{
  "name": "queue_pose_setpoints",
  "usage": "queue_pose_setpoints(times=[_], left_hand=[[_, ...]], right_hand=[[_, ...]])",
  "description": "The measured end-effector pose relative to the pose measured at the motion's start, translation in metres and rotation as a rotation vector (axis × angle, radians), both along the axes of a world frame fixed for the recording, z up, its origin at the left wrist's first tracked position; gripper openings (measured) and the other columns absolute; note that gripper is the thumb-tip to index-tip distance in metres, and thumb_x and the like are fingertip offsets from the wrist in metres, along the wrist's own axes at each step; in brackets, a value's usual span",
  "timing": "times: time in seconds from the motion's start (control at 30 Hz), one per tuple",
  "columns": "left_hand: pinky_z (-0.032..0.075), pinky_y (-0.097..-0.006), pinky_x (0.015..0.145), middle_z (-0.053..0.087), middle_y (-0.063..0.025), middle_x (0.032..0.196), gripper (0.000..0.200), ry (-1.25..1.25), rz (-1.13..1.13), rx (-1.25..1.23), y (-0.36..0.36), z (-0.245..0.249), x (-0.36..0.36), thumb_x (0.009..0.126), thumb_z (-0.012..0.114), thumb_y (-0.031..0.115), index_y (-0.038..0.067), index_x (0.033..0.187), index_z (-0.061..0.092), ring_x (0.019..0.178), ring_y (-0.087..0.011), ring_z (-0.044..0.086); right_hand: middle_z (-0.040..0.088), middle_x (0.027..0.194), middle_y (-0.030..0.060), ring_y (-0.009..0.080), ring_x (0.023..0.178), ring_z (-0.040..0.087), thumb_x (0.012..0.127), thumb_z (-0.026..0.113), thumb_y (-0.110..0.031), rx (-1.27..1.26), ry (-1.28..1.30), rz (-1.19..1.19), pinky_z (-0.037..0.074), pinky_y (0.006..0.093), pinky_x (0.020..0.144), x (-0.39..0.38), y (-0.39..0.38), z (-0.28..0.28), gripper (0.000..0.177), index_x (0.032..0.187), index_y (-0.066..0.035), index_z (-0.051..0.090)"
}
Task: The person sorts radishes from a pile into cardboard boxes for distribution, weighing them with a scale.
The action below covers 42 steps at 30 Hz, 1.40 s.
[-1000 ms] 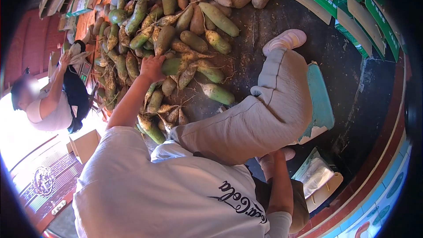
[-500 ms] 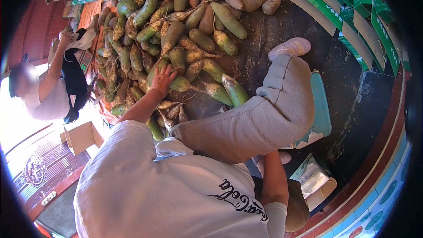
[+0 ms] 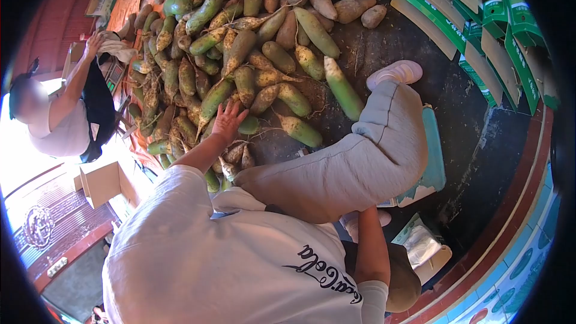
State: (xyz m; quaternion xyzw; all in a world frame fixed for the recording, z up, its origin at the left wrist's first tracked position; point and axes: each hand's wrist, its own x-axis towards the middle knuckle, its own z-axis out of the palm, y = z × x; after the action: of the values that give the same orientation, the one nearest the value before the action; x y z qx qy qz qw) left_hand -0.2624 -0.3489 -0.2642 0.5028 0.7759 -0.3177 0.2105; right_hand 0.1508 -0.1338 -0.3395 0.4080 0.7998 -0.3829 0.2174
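Observation:
My left hand (image 3: 228,121) is stretched out over a big heap of green and white radishes (image 3: 240,54) on the dark floor. Its fingers are spread and it holds nothing, hovering just above a short green radish (image 3: 249,125). One long radish (image 3: 343,87) with a white cut end lies apart from the heap, close to my grey-trousered leg (image 3: 360,156). My right forearm (image 3: 372,246) reaches down behind my thigh, and its hand is hidden.
I sit on a teal stool (image 3: 433,156). Green and white cartons (image 3: 480,30) are stacked at the right. Another person (image 3: 66,114) in a dark apron works at the left beside a cardboard box (image 3: 99,183). A bag (image 3: 423,246) lies by my right side.
My left hand gripped a radish on the heap, let go and drew back with fingers spread. A long radish has travelled right, away from the heap toward my leg.

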Motion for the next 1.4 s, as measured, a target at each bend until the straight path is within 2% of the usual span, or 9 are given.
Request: queue_pose_setpoints(times=[0.17, 0.3, 0.47, 0.57, 0.67, 0.77, 0.9, 1.1, 1.4], left_hand=[[0.018, -0.0486, 0.106, 0.025, -0.0107, 0.141, 0.067, 0.049, -0.035, -0.038, -0.017, -0.01, -0.002, 0.076, 0.059, 0.02, 0.021, 0.137, 0.03, 0.133, -0.0293, 0.019], [0.026, -0.0447, 0.102, 0.039, -0.0102, 0.13, 0.055, 0.029, 0.007, 0.069, -0.006, -0.007, 0.001, 0.074, 0.058, 0.016, 0.016, 0.127, 0.043, 0.125, -0.0281, 0.031], [0.03, -0.0426, 0.099, 0.041, -0.0124, 0.129, 0.057, -0.196, 0.077, 0.415, 0.049, 0.002, 0.009, 0.068, 0.062, 0.011, 0.012, 0.123, 0.046, 0.124, -0.0298, 0.033], [0.031, -0.0416, 0.098, 0.041, -0.012, 0.127, 0.06, -0.231, -0.013, 0.568, 0.095, -0.01, 0.011, 0.063, 0.067, 0.013, 0.011, 0.12, 0.047, 0.122, -0.0297, 0.034], [0.03, -0.0417, 0.099, 0.04, -0.0117, 0.128, 0.061, -0.26, -0.082, 0.572, 0.148, -0.014, 0.021, 0.064, 0.068, 0.014, 0.011, 0.121, 0.046, 0.123, -0.0297, 0.033], [0.029, -0.042, 0.099, 0.038, -0.0112, 0.131, 0.063, -0.314, -0.098, 0.535, 0.198, -0.019, 0.035, 0.065, 0.067, 0.016, 0.012, 0.124, 0.044, 0.125, -0.0296, 0.032], [0.026, -0.0431, 0.103, 0.028, -0.009, 0.14, 0.066, -0.228, -0.178, 0.403, 0.249, -0.049, 0.055, 0.074, 0.061, 0.018, 0.015, 0.134, 0.032, 0.131, -0.0278, 0.024], [0.022, -0.0492, 0.104, 0.027, -0.0084, 0.14, 0.072, -0.149, -0.245, 0.274, 0.291, -0.082, 0.071, 0.077, 0.058, 0.016, 0.019, 0.139, 0.022, 0.133, -0.028, 0.021], [0.029, -0.0467, 0.097, 0.046, -0.0082, 0.117, 0.047, -0.127, -0.378, 0.136, 0.322, -0.083, 0.073, 0.079, 0.056, 0.014, 0.015, 0.124, 0.043, 0.113, -0.0236, 0.043]], right_hand=[[0.054, 0.112, 0.018, 0.0311, 0.107, 0.051, 0.071, 0.067, -0.019, 0.025, 0.028, 0.004, 0.042, 0.0406, 0.088, 0.002, -0.001, 0.004, 0.047, 0.113, -0.002, 0.052], [0.055, 0.112, 0.0182, 0.0308, 0.106, 0.051, 0.072, 0.066, -0.019, 0.069, 0.105, 0.016, 0.042, 0.0404, 0.088, 0.009, 0.004, 0.012, 0.046, 0.112, -0.002, 0.053], [0.055, 0.111, 0.0183, 0.0306, 0.106, 0.052, 0.072, 0.066, -0.018, 0.232, 0.338, 0.088, 0.041, 0.0403, 0.088, 0.055, 0.013, 0.047, 0.044, 0.111, -0.002, 0.053], [0.061, 0.092, 0.0206, 0.032, 0.09, 0.058, 0.077, 0.059, -0.011, 0.14, 0.426, -0.233, 0.044, 0.0381, 0.079, 0.023, 0.039, 0.144, 0.026, 0.1, 0.0, 0.059], [0.058, 0.073, 0.0165, 0.0283, 0.065, 0.055, 0.079, 0.055, -0.006, 0.055, 0.276, -0.424, 0.043, 0.0351, 0.062, 0.044, 0.058, 0.196, 0.011, 0.086, 0.002, 0.056], [0.054, 0.065, 0.0065, 0.0097, 0.059, 0.051, 0.083, 0.054, -0.006, 0.179, 0.168, -0.44, 0.041, 0.027, 0.053, 0.062, 0.072, 0.251, 0.009, 0.078, 0.002, 0.053], [0.044, 0.06, 0.0009, 0.0081, 0.054, 0.043, 0.089, 0.052, -0.014, 0.209, 0.21, -0.645, 0.036, 0.0238, 0.05, 0.102, 0.081, 0.291, 0.022, 0.072, -0.001, 0.049], [0.046, 0.063, 0.0022, 0.0087, 0.057, 0.044, 0.09, 0.052, -0.015, 0.248, 0.311, -0.761, 0.037, 0.023, 0.052, 0.115, 0.08, 0.288, 0.023, 0.073, 0.0, 0.049], [0.053, 0.071, 0.0054, 0.0126, 0.064, 0.051, 0.086, 0.055, -0.009, 0.248, 0.27, -0.801, 0.043, 0.0253, 0.058, 0.122, 0.091, 0.272, 0.012, 0.081, 0.002, 0.054]])
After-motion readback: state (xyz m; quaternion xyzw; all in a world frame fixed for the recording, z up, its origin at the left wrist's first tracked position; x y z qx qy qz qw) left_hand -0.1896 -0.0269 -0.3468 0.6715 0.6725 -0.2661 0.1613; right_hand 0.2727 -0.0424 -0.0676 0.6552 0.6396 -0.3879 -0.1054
